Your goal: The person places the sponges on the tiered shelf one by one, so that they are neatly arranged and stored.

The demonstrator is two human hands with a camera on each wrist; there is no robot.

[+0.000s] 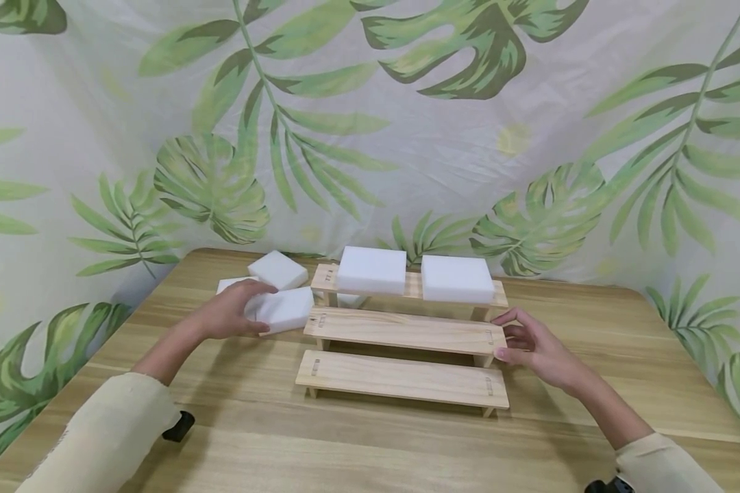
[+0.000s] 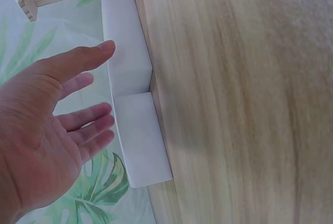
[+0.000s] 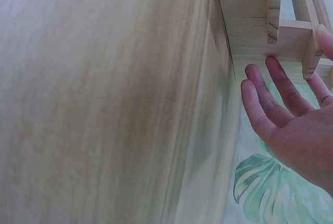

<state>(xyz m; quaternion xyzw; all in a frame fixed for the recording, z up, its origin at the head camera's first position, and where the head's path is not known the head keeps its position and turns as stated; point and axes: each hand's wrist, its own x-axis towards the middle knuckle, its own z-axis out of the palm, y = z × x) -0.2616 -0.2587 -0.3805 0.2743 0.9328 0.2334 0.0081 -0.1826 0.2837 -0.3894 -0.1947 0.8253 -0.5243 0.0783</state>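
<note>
My left hand (image 1: 231, 311) is at the left end of a white foam block (image 1: 286, 309) on the table. Its thumb and fingers are spread apart, and in the left wrist view the thumb (image 2: 99, 54) overlaps one block. Whether the fingertips touch the foam I cannot tell. My right hand (image 1: 539, 349) holds the right end of the middle board (image 1: 407, 329) of a three-step wooden stand, thumb at the front edge and index finger behind. In the right wrist view the remaining fingers (image 3: 260, 99) extend below the board. Two white foam blocks (image 1: 371, 269) sit on the top board.
Another foam block (image 1: 277, 270) lies behind the one at my left hand, with more foam partly hidden beside it. The lowest board (image 1: 401, 378) stands nearest me on the wooden table (image 1: 345, 445). A leaf-patterned cloth (image 1: 444, 171) hangs behind the table.
</note>
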